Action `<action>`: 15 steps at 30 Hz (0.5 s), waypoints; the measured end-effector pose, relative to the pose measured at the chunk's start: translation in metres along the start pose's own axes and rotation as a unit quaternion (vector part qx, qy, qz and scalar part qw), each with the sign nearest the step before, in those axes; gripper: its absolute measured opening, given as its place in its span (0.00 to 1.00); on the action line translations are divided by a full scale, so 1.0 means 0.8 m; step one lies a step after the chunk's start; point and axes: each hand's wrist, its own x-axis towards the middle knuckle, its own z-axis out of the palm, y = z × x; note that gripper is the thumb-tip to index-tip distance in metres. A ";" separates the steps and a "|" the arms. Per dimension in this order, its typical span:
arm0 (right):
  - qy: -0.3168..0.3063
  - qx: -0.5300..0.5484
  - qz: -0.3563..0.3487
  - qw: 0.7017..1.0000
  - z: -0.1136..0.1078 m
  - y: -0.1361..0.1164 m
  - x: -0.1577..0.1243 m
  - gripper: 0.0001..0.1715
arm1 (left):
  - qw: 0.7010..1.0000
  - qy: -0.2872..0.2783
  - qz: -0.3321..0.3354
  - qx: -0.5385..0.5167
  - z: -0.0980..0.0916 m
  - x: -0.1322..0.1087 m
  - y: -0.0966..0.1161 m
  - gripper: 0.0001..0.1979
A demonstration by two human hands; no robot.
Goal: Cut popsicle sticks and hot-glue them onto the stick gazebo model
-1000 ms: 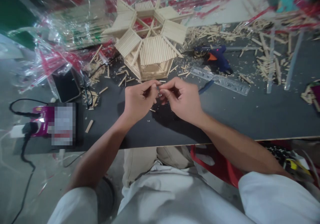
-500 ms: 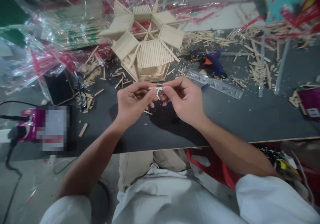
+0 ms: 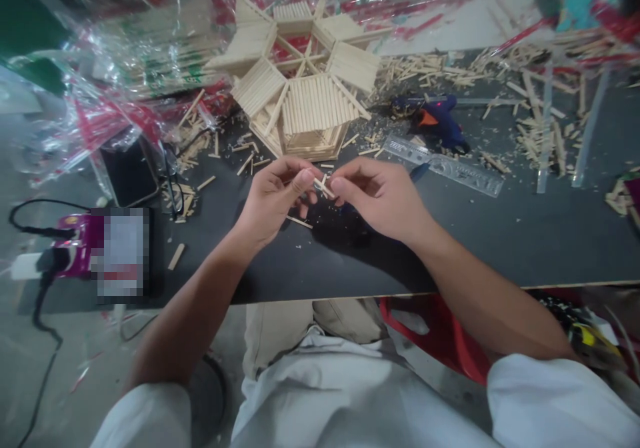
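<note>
My left hand [image 3: 274,198] and my right hand [image 3: 381,196] meet above the dark table [image 3: 500,235], both pinched on a short wooden stick [image 3: 323,187] held between the fingertips. Just beyond them stands a hexagonal pavilion model [image 3: 306,95] built of wooden sticks, with slatted roof panels fanning out. More small stick pieces lie on the table under and around my hands.
A blue glue gun [image 3: 436,119] and a clear ruler [image 3: 447,166] lie right of the model. Heaps of cut sticks [image 3: 530,101] cover the far right. Crumpled clear wrapping [image 3: 100,95], a black phone [image 3: 129,171] and a purple device with cables [image 3: 75,248] sit at left.
The stick between my fingertips has tilted from level to slanted, and my hands have shifted slightly. The view itself has swung a little to the left.
</note>
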 end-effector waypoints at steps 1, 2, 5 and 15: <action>-0.008 0.017 0.014 1.000 -0.002 0.001 0.001 0.19 | 1.000 -0.005 -0.001 0.007 0.000 0.000 0.000 0.23; -0.018 0.040 0.030 0.999 -0.003 0.002 0.002 0.19 | 1.000 -0.008 -0.001 0.014 -0.001 -0.001 0.000 0.22; -0.060 0.105 0.070 0.990 -0.004 0.005 0.002 0.20 | 0.999 -0.011 0.012 0.045 -0.003 -0.001 -0.004 0.21; -0.025 0.148 0.026 0.988 -0.002 0.008 0.001 0.30 | 0.932 -0.013 0.242 0.269 0.006 -0.017 -0.010 0.16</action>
